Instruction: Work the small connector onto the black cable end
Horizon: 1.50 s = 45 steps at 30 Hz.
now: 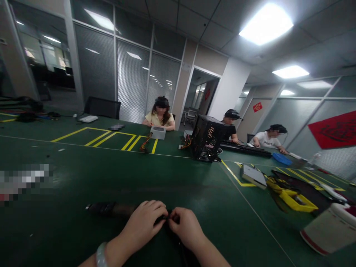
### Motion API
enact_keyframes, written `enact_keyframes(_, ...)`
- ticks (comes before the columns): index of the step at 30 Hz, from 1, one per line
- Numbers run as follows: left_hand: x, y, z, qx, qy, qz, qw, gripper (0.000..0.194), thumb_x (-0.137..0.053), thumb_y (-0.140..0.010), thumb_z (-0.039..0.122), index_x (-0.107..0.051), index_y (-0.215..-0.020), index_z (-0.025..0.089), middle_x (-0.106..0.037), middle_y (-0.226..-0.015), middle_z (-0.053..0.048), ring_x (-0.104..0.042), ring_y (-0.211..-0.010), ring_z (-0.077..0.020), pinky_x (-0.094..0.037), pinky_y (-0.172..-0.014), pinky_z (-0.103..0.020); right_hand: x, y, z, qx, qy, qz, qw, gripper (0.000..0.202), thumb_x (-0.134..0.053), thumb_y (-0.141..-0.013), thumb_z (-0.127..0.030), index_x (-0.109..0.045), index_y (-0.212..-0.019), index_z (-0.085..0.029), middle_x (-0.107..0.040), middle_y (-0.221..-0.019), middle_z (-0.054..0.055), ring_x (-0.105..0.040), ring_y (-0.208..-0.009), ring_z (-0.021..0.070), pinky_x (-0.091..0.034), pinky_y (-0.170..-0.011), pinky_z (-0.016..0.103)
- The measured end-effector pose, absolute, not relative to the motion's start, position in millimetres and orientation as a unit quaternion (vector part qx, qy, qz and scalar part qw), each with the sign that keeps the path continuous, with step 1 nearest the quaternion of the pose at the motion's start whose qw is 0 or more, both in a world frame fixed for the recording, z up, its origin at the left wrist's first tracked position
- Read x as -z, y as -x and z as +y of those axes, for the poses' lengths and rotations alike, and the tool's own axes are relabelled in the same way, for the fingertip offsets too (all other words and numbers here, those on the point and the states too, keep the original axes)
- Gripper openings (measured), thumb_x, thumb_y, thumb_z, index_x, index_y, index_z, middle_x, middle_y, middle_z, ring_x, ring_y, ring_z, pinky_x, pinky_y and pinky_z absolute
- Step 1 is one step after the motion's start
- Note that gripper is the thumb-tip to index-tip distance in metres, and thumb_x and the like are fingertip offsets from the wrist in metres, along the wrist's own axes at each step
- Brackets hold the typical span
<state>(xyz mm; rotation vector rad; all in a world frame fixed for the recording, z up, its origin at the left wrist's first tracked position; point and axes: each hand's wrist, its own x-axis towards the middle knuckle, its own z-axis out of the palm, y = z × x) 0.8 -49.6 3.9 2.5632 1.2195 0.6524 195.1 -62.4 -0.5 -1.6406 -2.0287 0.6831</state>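
Near the front edge of the green table (133, 178), a long dark object (102, 208) with a shiny tip lies to the left; its kind is unclear. My left hand (148, 218), a pale bangle at its wrist, covers the object's right end. Its thumb and fingers are closed around a small black part (167, 217). Fingertip to fingertip with it, my right hand (187, 226) pinches the same part. A dark cable-like strip (180, 244) runs down beneath the right hand. My fingers hide most of what they hold.
A black computer case (207, 139) stands across the table, with a grey power supply (158, 132) left of it. Rightward are a silver box (253, 176), a yellow tray (297, 202) and a whitish container (328, 228). Three people sit opposite; yellow tape marks the tabletop.
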Motion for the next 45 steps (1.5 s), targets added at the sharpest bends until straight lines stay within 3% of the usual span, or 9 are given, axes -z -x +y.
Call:
enact_keyframes(5,-1,0,-48,-0.215,-0.871,0.424,0.126,0.026,-0.051,-0.085,0.014,-0.065,-0.099,0.032,-0.063,-0.112,0.001,-0.057,-0.102,-0.0218,-0.040,-0.087,-0.037,4,-194,-60,-0.230,0.596,-0.736,0.224,0.011,-0.061,-0.077,-0.019,-0.072,-0.080,-0.021,-0.072,-0.075,-0.001,-0.064,-0.067,0.0130,-0.039,-0.061,0.020)
enact_keyframes(11,-2,0,-49,-0.221,-0.856,0.445,0.145,0.019,-0.050,-0.084,0.017,-0.061,-0.096,0.027,-0.064,-0.102,-0.001,-0.058,-0.092,-0.0216,-0.041,-0.082,-0.036,8,-195,-58,-0.234,0.593,-0.736,0.227,0.013,-0.060,-0.074,-0.017,-0.072,-0.079,-0.022,-0.071,-0.073,-0.001,-0.064,-0.066,0.0134,-0.039,-0.059,0.020)
enact_keyframes(18,-3,-1,-48,-0.218,-0.865,0.426,0.150,0.025,-0.050,-0.083,0.014,-0.062,-0.097,0.031,-0.063,-0.108,0.002,-0.058,-0.100,-0.0214,-0.040,-0.086,-0.037,11,-195,-57,-0.222,0.589,-0.743,0.226,0.013,-0.060,-0.075,-0.016,-0.071,-0.078,-0.021,-0.071,-0.073,-0.001,-0.064,-0.066,0.0134,-0.040,-0.060,0.020)
enact_keyframes(23,-2,-1,-48,-0.215,-0.855,0.449,0.145,0.021,-0.051,-0.083,0.016,-0.062,-0.098,0.026,-0.064,-0.102,-0.001,-0.058,-0.093,-0.0218,-0.041,-0.083,-0.036,11,-197,-57,-0.232,0.584,-0.745,0.226,0.013,-0.060,-0.077,-0.018,-0.072,-0.081,-0.021,-0.072,-0.075,-0.001,-0.064,-0.067,0.0129,-0.040,-0.061,0.019)
enact_keyframes(29,-7,0,-49,-0.208,-0.873,0.418,0.142,0.025,-0.050,-0.084,0.013,-0.064,-0.098,0.028,-0.063,-0.112,0.000,-0.056,-0.103,-0.0222,-0.038,-0.088,-0.036,12,-198,-57,-0.232,0.584,-0.743,0.230,0.012,-0.061,-0.078,-0.021,-0.072,-0.081,-0.021,-0.071,-0.075,-0.001,-0.062,-0.067,0.0122,-0.037,-0.060,0.019)
enact_keyframes(35,0,0,-47,-0.221,-0.855,0.447,0.139,0.020,-0.052,-0.085,0.016,-0.061,-0.100,0.025,-0.064,-0.103,-0.002,-0.057,-0.094,-0.0219,-0.040,-0.084,-0.036,14,-198,-57,-0.232,0.582,-0.743,0.236,0.010,-0.062,-0.076,-0.020,-0.072,-0.079,-0.021,-0.070,-0.073,-0.001,-0.060,-0.065,0.0116,-0.036,-0.058,0.018)
enact_keyframes(39,-2,0,-48,-0.216,-0.868,0.425,0.138,0.020,-0.051,-0.086,0.014,-0.063,-0.096,0.027,-0.063,-0.109,0.000,-0.057,-0.101,-0.0217,-0.038,-0.088,-0.037,17,-199,-57,-0.230,0.582,-0.741,0.244,0.009,-0.063,-0.076,-0.020,-0.071,-0.078,-0.021,-0.070,-0.071,-0.002,-0.060,-0.063,0.0110,-0.035,-0.057,0.018)
enact_keyframes(45,-2,0,-49,-0.215,-0.862,0.435,0.144,0.026,-0.053,-0.084,0.015,-0.061,-0.105,0.029,-0.063,-0.109,0.000,-0.056,-0.101,-0.0214,-0.038,-0.088,-0.037,13,-199,-57,-0.243,0.577,-0.740,0.245,0.010,-0.062,-0.076,-0.020,-0.071,-0.078,-0.022,-0.071,-0.072,-0.002,-0.061,-0.064,0.0109,-0.036,-0.058,0.018)
